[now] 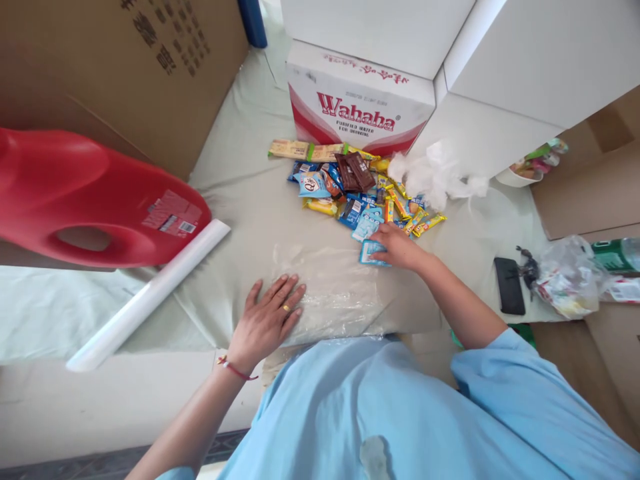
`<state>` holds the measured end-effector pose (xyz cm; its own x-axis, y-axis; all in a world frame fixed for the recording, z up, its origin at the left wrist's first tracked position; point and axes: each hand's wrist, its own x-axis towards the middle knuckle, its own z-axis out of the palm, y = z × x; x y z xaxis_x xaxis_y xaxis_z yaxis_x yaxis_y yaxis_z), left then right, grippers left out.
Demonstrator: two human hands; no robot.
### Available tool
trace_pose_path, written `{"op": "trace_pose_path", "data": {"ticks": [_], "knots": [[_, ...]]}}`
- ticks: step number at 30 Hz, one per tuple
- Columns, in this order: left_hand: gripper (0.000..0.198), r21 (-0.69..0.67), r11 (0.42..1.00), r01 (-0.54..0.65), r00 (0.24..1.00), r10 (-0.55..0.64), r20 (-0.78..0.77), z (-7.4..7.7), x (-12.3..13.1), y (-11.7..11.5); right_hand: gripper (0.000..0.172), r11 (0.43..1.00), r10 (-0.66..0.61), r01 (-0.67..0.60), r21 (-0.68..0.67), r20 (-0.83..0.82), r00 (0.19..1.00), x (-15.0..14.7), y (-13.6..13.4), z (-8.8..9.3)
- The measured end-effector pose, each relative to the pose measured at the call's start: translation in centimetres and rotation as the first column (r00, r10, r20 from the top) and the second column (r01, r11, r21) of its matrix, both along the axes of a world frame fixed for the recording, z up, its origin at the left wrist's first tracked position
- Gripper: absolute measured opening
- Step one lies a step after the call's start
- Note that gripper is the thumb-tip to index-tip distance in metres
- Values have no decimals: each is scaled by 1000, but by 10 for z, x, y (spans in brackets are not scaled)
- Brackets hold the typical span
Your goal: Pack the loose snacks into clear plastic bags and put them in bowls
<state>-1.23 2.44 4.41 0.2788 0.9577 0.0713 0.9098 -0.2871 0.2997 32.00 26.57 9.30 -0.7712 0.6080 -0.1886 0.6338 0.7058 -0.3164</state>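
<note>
We see crinkled, shiny, clear plastic film (340, 293), and snack wrappers (355, 172) with a glossy plastic look. To us, the red jug (115, 193) looks smooth, semi-gloss plastic, the tall carton (195, 100) matt brown cardboard, the cloth (225, 160) creased and matt, our shirt (345, 400) soft matt fabric.

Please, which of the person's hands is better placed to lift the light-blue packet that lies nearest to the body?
Probably the right hand: it is at the light-blue packet. The left hand lies palm-down at the left side of the clear plastic, farther from the packet.
</note>
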Motion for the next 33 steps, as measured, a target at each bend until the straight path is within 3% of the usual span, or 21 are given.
{"op": "trace_pose_path", "data": {"ticks": [2, 4, 8, 11, 14, 18, 21, 25, 29, 33], "knots": [[56, -4, 1000, 3, 1000, -3, 9, 0, 0, -1, 26, 999, -47, 48, 10, -119, 992, 18, -9, 9], [57, -12, 1000, 5, 1000, -5, 21, -1, 1, -1, 23, 984, -163, 177, 32, -254, 953, 42, -18, 19], [55, -28, 999, -15, 999, 16, 43, -3, 0, 0, 23, 889, -404, 453, 69, -345, 847, 92, -41, 31], [51, -22, 999, -33, 997, 34, 62, -6, -2, 7, 19, 924, -377, 380, -33, -233, 896, 108, -57, 24], [48, -23, 998, -56, 996, 58, 69, -8, -3, 16, 22, 956, -282, 255, -145, -212, 936, 98, -57, 14], [48, -16, 997, -79, 996, 80, 38, -7, 0, 22, 27, 986, -133, 99, -132, -278, 951, 67, -24, 5], [47, -2, 996, -88, 996, 88, 15, -5, 2, 21, 22, 989, -12, -8, -151, -134, 991, 49, 3, -1], [49, 7, 996, -93, 996, 93, -3, -5, 6, 19, 17, 993, 0, -5, -121, -36, 999, 43, 11, -8], [54, -3, 995, -98, 995, 98, -27, -5, 10, 21, 16, 994, -79, 77, -81, -30, 996, 51, -4, -5], [55, -22, 995, -101, 995, 100, -22, -2, 12, 22, 23, 967, -231, 225, 120, 31, 973, 59, -36, 11]]}}
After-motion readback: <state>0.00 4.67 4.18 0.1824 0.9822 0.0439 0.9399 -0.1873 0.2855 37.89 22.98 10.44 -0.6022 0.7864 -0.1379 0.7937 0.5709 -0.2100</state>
